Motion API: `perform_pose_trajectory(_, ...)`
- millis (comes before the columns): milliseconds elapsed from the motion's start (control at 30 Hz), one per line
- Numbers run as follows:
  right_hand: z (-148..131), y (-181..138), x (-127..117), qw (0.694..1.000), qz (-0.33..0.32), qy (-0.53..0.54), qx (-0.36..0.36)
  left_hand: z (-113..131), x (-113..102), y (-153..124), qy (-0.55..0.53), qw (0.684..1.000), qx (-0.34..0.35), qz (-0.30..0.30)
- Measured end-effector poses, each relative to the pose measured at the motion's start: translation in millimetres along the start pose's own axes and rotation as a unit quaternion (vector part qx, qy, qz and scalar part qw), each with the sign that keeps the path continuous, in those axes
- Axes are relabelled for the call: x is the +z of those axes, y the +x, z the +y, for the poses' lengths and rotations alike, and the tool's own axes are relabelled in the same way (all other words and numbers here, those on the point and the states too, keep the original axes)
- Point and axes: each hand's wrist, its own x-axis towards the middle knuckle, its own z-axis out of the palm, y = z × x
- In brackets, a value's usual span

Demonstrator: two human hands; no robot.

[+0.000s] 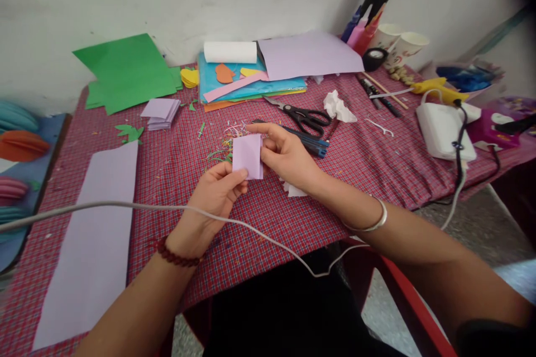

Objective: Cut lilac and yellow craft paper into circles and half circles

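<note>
A folded piece of lilac paper [246,155] is held up over the table, between both hands. My left hand [218,189] pinches its lower edge, thumb on the front face. At its right edge, my right hand [288,156] grips with thumb and fingers, the index finger stretched out above the top corner. Paper shreds [234,132] lie just behind the paper. Black-handled scissors [305,117] and a blue utility knife [314,144] lie beyond my right hand; the knife is partly hidden by it. A stack of folded lilac paper [161,113] sits farther left.
A long lilac sheet [90,245] lies at the left, with green sheets [125,72] behind it. A white cable [259,237] crosses in front of my wrists. Paint bottles [364,30], paper cups [406,47] and a white power box [444,131] stand at the right.
</note>
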Motion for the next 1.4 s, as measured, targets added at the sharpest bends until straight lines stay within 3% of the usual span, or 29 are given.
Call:
perform_pose_trajectory(467, 3, 0, 3, 1.000, -0.014, 0.023, 0.009, -5, 1, 1, 0.096, 0.991, 0.080, 0.037)
perform_pose_trajectory(567, 2, 1, 2, 0.996, -0.013, 0.081, 0.030, -7, 2, 2, 0.087, 0.989, 0.105, 0.058)
perform_pose_trajectory(700, 5, 1, 1, 0.980, -0.056, 0.179, 0.069, -9, 2, 2, 0.083, 0.982, 0.152, 0.071)
perform_pose_trajectory(933, 8, 0, 2, 0.978, -0.095, 0.157, 0.098, -10, 4, -2, 0.098, 0.967, 0.226, 0.070)
perform_pose_trajectory(1067, 6, 0, 0, 0.982, -0.086, 0.148, 0.075, -7, 8, -4, 0.070, 0.971, 0.215, 0.079)
perform_pose_trajectory(1233, 7, 1, 1, 0.992, -0.071, 0.099, 0.038, -4, 8, -1, 0.026, 0.989, 0.137, 0.054)
perform_pose_trajectory(1400, 10, 0, 3, 0.995, -0.073, 0.064, -0.019, -10, -6, 5, 0.098, 0.983, 0.153, 0.030)
